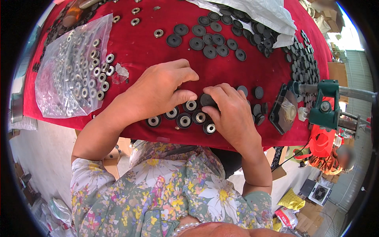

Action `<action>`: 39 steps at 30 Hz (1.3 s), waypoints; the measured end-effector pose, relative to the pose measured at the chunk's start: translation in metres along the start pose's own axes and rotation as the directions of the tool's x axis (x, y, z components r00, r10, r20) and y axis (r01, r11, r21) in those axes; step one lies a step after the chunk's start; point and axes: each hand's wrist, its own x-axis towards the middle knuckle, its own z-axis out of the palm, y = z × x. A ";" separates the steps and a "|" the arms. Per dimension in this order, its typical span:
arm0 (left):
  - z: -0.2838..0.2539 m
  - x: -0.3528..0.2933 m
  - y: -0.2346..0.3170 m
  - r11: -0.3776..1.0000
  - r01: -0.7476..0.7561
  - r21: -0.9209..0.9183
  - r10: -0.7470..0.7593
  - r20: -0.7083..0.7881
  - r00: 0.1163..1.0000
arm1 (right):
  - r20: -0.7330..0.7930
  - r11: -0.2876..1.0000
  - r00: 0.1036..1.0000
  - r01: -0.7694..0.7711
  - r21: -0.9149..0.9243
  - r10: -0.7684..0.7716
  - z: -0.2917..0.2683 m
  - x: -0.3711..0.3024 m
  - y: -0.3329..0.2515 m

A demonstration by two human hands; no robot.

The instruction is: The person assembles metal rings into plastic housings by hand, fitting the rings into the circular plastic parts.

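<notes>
Black disc [207,100] in right hand [233,114]

view: head-worn left fisheye | facing: down | range: near, above left hand [164,87], right hand [233,112], red tabletop [262,71]

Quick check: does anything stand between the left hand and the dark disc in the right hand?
Nothing visible does. Only red cloth shows in the narrow gap between the left hand and the dark disc in the right hand. The nearest bearing-fitted disc sits on the person's side; heights are hard to judge.
</notes>
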 end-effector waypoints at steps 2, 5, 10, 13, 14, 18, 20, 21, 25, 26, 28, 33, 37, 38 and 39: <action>0.002 0.000 0.001 1.000 0.016 -0.010 -0.016 0.019 1.000 | 0.014 0.999 0.999 -0.035 0.024 0.034 -0.001 0.001 0.002; 0.004 0.001 0.001 0.999 -0.014 0.030 0.013 0.023 1.000 | 0.067 0.999 0.997 -0.032 -0.006 0.033 -0.003 0.006 0.007; 0.007 0.001 0.004 1.000 -0.009 0.006 0.009 0.026 1.000 | 0.103 1.000 0.995 -0.017 0.016 0.016 -0.008 0.010 0.006; 0.007 0.005 0.007 0.998 -0.059 0.003 0.059 -0.011 0.998 | 0.100 0.989 0.993 -0.078 0.125 0.066 -0.006 0.009 0.004; 0.008 0.005 0.007 0.998 -0.059 0.004 0.059 -0.012 0.998 | 0.105 0.972 0.988 -0.131 0.196 0.112 -0.005 0.009 0.003; 0.009 0.004 0.009 0.999 -0.034 -0.039 0.034 -0.013 0.999 | -0.041 0.910 0.991 -0.101 0.402 0.128 0.000 0.012 -0.002; 0.007 0.004 0.009 0.996 -0.001 -0.084 0.000 -0.018 1.000 | -0.188 0.939 0.982 0.035 0.342 0.032 -0.001 0.012 -0.007; 0.005 0.003 0.007 0.990 -0.010 -0.143 0.008 -0.012 1.000 | -0.192 0.939 0.981 0.039 0.342 0.029 -0.004 0.011 -0.009; 0.004 0.004 0.010 0.965 -0.058 -0.255 0.041 -0.070 0.997 | -0.168 0.860 0.983 0.019 0.511 0.078 -0.014 0.005 -0.004; 0.005 0.005 0.010 0.965 -0.060 -0.254 0.044 -0.070 0.997 | -0.162 0.810 0.984 0.030 0.586 0.081 -0.015 0.003 -0.001; 0.009 0.007 0.009 0.954 -0.104 -0.282 0.077 -0.103 0.992 | -0.183 0.793 0.979 0.038 0.608 0.093 -0.008 -0.001 0.003; 0.011 0.006 0.011 0.948 -0.085 -0.306 0.054 -0.108 0.993 | -0.208 0.858 0.974 0.032 0.512 0.088 -0.014 -0.002 -0.004; 0.004 0.005 0.014 0.953 -0.097 -0.287 0.093 -0.030 0.995 | -0.247 0.865 0.967 0.079 0.496 0.054 -0.015 -0.005 -0.008; 0.004 0.005 0.014 0.953 -0.096 -0.287 0.092 -0.029 0.995 | -0.253 0.850 0.966 0.086 0.520 0.056 -0.014 -0.006 -0.008; 0.004 0.005 0.014 0.956 -0.117 -0.271 0.114 -0.027 0.993 | -0.252 0.849 0.966 0.086 0.521 0.057 -0.014 -0.006 -0.007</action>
